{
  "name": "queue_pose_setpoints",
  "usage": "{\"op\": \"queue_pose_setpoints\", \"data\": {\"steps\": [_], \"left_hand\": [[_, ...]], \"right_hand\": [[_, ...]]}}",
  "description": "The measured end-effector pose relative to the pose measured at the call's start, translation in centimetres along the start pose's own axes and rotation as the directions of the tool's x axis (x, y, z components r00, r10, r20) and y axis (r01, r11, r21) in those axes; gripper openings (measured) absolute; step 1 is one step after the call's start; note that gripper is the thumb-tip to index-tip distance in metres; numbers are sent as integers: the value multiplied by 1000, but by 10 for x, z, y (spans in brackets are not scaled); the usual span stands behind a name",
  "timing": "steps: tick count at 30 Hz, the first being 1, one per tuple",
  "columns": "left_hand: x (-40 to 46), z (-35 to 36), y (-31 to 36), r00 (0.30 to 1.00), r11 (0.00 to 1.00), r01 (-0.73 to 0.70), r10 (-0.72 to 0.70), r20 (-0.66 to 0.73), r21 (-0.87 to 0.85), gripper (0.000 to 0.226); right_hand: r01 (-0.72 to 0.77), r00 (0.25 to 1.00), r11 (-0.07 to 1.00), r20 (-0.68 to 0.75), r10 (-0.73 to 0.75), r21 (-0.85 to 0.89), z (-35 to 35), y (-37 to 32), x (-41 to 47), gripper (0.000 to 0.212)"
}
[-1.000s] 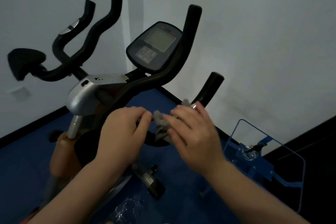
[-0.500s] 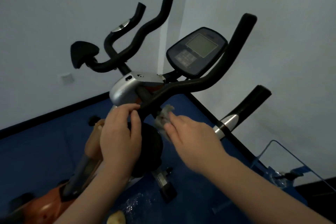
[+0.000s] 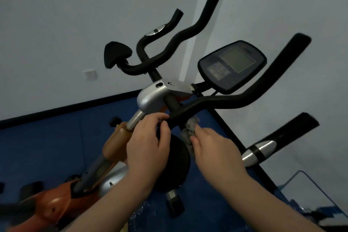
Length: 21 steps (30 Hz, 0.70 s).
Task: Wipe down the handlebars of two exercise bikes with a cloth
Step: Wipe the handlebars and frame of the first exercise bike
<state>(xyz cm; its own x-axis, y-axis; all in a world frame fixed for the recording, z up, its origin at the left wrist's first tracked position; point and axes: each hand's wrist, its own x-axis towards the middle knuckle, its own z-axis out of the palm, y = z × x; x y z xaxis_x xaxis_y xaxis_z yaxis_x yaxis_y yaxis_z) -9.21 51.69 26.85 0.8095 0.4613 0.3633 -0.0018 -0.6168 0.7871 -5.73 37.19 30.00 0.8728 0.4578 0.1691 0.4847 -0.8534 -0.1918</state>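
An orange and silver exercise bike stands in front of me with black foam handlebars. A right branch rises past the console, and a lower grip carries a silver sensor band. The left branches curve up toward the wall. My right hand pinches a crumpled grey cloth against the underside of the bar near its centre stem. My left hand has its fingertips curled on the bar just left of the cloth.
A silver stem housing and post sit behind my left hand. Blue floor mat lies below, bounded by white walls with a black skirting. A wall socket is at the left. A blue metal frame stands at the lower right.
My view has swung left and up, so the bike sits further right in the frame. Both hands with the cloth have shifted from the lower right grip toward the centre of the bar.
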Motion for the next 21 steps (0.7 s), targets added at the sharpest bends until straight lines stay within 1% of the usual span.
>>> {"op": "queue_pose_setpoints", "data": {"steps": [2,4,5,7,8,9,10,11,12,13,14,16,17,18,19,21], "left_hand": [[0,0,-1,1000,1000,-3,3,7,-15,16],[1,-1,-1,1000,999,8,-8,16,-45,16],[2,-2,-1,999,998,18,-16,27,-66,15],[5,-4,-4,997,991,38,-29,73,-126,13],[6,-6,-7,993,984,57,-39,111,-167,13],[8,-9,-9,987,974,91,-61,148,-208,13],[11,-13,-12,982,963,129,-90,169,-238,14],[15,-17,-15,979,953,157,-116,167,-258,15],[21,-20,-19,980,949,167,-129,151,-269,15],[28,-23,-22,982,948,166,-132,137,-273,16],[36,-25,-25,983,949,162,-131,130,-269,17],[51,-26,-29,986,962,141,-115,121,-235,20],[57,-26,-31,989,971,121,-99,110,-209,21],[62,-26,-34,992,977,100,-82,101,-188,24],[66,-25,-36,993,980,85,-68,99,-179,26],[69,-25,-42,992,981,66,-45,118,-182,31]], "right_hand": [[-68,997,998,33,68,9,3,-6,21,32],[-74,995,997,65,72,31,2,-8,31,31],[-84,992,994,101,76,72,-2,-4,32,31],[-122,982,969,171,86,213,-17,10,30,27],[-128,986,955,141,93,266,-27,16,30,23],[-107,994,948,33,102,301,-36,19,33,17],[-66,986,944,-124,111,325,-44,18,40,12],[-16,958,944,-266,110,331,-50,13,49,9],[27,929,947,-358,94,320,-53,5,59,9],[61,919,955,-389,60,290,-51,-4,70,11],[80,933,966,-359,14,244,-45,-14,82,12],[71,984,990,-172,-49,122,-27,-31,102,16],[50,996,996,-75,-45,67,-19,-36,107,20],[33,999,999,-8,-33,20,-14,-37,108,23],[26,999,1000,28,-26,-1,-13,-34,107,25],[33,993,999,108,-36,33,-20,-24,102,24]]}}
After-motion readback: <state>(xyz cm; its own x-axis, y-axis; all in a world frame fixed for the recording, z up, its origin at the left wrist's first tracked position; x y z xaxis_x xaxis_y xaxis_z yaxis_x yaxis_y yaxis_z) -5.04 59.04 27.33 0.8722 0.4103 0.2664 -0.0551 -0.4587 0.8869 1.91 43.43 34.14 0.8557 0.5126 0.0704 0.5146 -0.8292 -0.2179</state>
